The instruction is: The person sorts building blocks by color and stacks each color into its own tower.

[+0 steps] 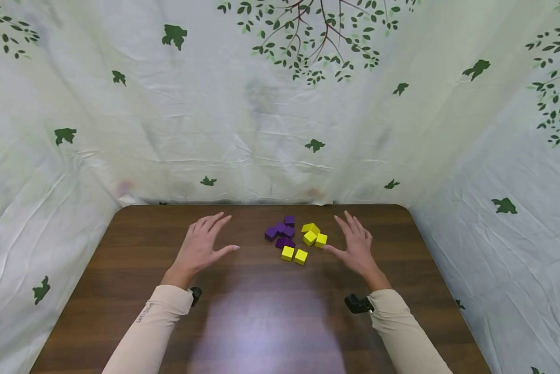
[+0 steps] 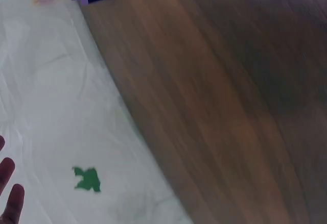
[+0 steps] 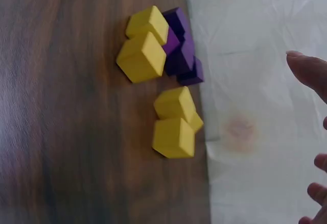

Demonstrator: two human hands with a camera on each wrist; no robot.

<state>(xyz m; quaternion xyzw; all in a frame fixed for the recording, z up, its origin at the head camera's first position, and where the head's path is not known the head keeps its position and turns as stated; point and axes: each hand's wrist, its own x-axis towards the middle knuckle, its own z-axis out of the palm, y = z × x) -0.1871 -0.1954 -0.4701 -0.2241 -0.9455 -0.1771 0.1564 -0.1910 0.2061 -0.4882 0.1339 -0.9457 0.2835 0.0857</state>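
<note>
Both my hands hover spread wide over the table [image 1: 121, 311], holding nothing.

My left hand [image 1: 200, 246] and right hand [image 1: 354, 246] flank the purple cubes [image 1: 282, 232] and yellow cubes [image 1: 308, 241]; the small print on my left sleeve [image 1: 145, 312] is unreadable.

brown table [image 1: 121, 291] with cubes [image 1: 295, 239]

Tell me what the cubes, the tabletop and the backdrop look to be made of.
Yellow cubes and purple cubes: solid, matte, evenly coloured with crisp edges, likely painted wood or foam. Table: dark wood-grain surface with a soft sheen, possibly laminate. Backdrop: thin white sheet printed with green leaves, creased like cloth or plastic.
</note>
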